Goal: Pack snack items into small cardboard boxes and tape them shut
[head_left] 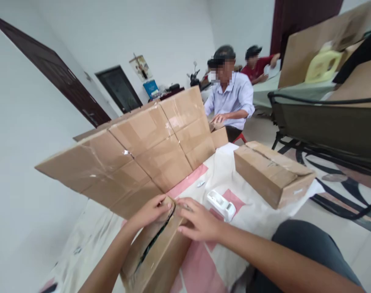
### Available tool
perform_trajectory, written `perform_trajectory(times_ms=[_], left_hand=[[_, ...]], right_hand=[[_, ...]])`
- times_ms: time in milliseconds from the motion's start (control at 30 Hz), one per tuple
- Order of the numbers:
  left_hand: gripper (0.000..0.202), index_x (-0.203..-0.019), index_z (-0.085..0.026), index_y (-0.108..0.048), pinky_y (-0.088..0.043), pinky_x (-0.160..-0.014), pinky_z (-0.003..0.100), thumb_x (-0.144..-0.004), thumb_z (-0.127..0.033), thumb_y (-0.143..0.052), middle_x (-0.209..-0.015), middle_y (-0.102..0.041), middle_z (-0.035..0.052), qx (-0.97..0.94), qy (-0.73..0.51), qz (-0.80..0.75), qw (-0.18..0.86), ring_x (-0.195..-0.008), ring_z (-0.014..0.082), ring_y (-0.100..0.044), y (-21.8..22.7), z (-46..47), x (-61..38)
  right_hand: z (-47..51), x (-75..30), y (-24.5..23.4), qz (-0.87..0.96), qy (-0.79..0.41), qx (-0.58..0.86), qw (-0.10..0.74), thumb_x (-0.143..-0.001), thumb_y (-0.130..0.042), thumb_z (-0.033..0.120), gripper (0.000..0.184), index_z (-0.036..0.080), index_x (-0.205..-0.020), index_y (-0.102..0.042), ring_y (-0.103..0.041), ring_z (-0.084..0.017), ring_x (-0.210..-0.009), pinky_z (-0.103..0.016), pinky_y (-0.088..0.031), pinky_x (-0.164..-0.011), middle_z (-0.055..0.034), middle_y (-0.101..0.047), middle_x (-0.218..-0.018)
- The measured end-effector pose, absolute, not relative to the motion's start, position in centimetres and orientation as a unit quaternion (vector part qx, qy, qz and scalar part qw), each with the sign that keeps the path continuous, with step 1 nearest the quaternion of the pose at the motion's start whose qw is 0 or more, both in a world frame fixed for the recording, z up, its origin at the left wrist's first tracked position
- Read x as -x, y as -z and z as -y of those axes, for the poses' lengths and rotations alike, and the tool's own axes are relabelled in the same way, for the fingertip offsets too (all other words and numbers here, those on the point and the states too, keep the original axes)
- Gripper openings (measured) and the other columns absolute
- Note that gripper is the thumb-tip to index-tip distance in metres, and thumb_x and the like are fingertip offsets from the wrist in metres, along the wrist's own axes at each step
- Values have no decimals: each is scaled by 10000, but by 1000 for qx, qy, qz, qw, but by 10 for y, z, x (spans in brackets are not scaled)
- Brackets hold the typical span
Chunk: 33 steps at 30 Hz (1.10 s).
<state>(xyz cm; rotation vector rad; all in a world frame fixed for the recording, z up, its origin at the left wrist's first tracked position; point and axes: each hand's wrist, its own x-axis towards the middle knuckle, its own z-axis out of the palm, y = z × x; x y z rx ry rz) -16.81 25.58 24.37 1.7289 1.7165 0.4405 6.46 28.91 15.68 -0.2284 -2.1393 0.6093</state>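
Note:
A long brown cardboard box (pixel 165 262) lies in front of me, with a dark narrow gap between its two top flaps. At its far end my left hand (pixel 153 209) grips the left flap, its thumb on top near the gap. My right hand (pixel 199 219) clasps the far right corner, with the fingers over the flap and the thumb lower against the side. Both hands are close together across the gap. What lies inside the box is hidden. To the right of my right hand is a white plastic device (pixel 221 205) with a small dark window.
Taped cardboard boxes (pixel 161 142) form a wall ahead. A closed carton (pixel 272 173) sits right on the pale cloth (pixel 216 175). One person (pixel 230 97) sits beyond the boxes, another (pixel 260 67) farther back. A dark folding frame (pixel 326 126) and yellow jug (pixel 322 65) are at right.

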Motion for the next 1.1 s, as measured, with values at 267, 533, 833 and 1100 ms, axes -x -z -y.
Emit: perform_trajectory(times_ms=[267, 533, 833, 1100], left_hand=[[481, -968, -213, -603, -438, -943, 331, -905, -686, -545, -987, -646, 42, -671, -188, -615, 370, -988, 239, -574, -241, -251, 156], [502, -1079, -231, -598, -446, -1020, 357, -911, -700, -532, -1105, -666, 45, -692, -167, -592, 379, -1097, 264, -588, -252, -242, 146], [641, -1398, -266, -556, -318, -1216, 431, -877, -632, -629, -1469, -576, 79, -660, -206, -608, 390, -1433, 338, -439, -244, -235, 149], [641, -1449, -282, -521, -318, -1228, 449, -910, -619, -607, -1529, -534, 61, -684, -184, -612, 351, -1437, 311, -455, -236, -235, 154]], right_hand=[[-280, -60, -148, 853, -224, 109, 458, -815, -701, 471, 398, 213, -1108, -625, -608, -282, -1102, -405, -557, -920, -150, -527, -1303], [-273, -60, -154, 866, -187, 109, 452, -810, -678, 480, 419, 196, -1106, -597, -605, -294, -1064, -430, -572, -866, -171, -503, -1271], [-269, -56, -167, 889, -100, 92, 436, -802, -632, 490, 373, 177, -1003, -600, -578, -330, -1128, -456, -560, -904, -161, -597, -1107], [-271, -76, -160, 887, -105, 114, 436, -848, -643, 506, 568, 191, -1313, -565, -463, -334, -1328, -495, -451, -1090, -174, -522, -1383]])
